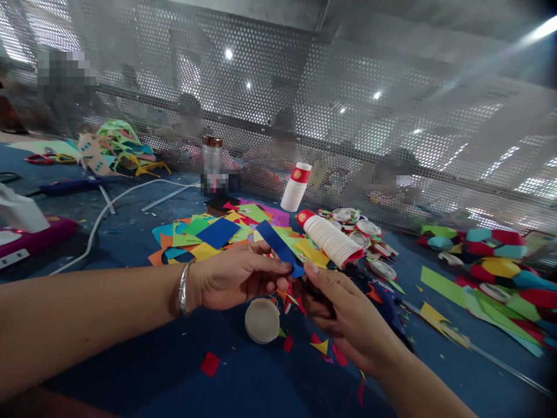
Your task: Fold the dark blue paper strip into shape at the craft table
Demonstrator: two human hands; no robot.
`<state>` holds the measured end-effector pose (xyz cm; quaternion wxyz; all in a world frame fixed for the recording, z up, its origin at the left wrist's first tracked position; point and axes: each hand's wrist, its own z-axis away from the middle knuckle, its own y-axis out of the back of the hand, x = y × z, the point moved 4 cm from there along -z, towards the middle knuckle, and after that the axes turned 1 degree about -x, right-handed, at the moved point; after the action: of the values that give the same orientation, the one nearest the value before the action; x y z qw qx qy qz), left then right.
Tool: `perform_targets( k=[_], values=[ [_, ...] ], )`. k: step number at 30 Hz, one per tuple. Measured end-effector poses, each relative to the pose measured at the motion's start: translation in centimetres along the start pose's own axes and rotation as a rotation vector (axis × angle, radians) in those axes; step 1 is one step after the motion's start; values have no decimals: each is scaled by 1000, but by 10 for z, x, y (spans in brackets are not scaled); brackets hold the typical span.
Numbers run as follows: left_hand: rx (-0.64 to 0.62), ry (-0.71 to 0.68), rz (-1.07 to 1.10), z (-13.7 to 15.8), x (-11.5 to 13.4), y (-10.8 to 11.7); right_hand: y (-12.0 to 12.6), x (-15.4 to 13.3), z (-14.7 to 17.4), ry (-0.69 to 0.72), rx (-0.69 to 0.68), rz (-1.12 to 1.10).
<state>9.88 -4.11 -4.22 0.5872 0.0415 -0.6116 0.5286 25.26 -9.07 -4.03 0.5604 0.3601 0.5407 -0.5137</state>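
Observation:
My left hand [243, 276], with a silver bangle at the wrist, pinches a strip of blue paper [276, 244] between thumb and fingers. The strip slants up and away, and its near end bends toward my right hand [342, 307]. My right hand is closed, its thumb tip close to that bent end; its fingers curl around something dark that is mostly hidden. Below the hands is a round, pale cup-like piece [261, 321]. Just beyond them spreads a pile of coloured paper pieces [220, 233].
Stacked paper cups [333, 239] lie right of the pile; another stack [293, 191] stands behind. Cut cup rims [365, 232] are heaped alongside. A clear jar [212, 159], white cable [102, 217] and purple power strip [52, 238] are farther left. Coloured paper balls [496, 249] sit right.

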Motion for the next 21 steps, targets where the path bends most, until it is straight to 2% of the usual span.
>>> perform_targets(
  k=[6, 12, 17, 21],
  values=[
    [-13, -68, -84, -2, -1, -1, -1, 0, 0, 9, 3, -11],
    [51, -158, -228, 4, -5, -5, -1, 3, -1, -19, 6, -43],
    [132, -165, -275, 6, -7, -5, -3, 2, -1, 10, 5, -76],
    [106, -170, -259, 4, -8, -6, -3, 2, -1, 12, 17, -92]
  ],
)
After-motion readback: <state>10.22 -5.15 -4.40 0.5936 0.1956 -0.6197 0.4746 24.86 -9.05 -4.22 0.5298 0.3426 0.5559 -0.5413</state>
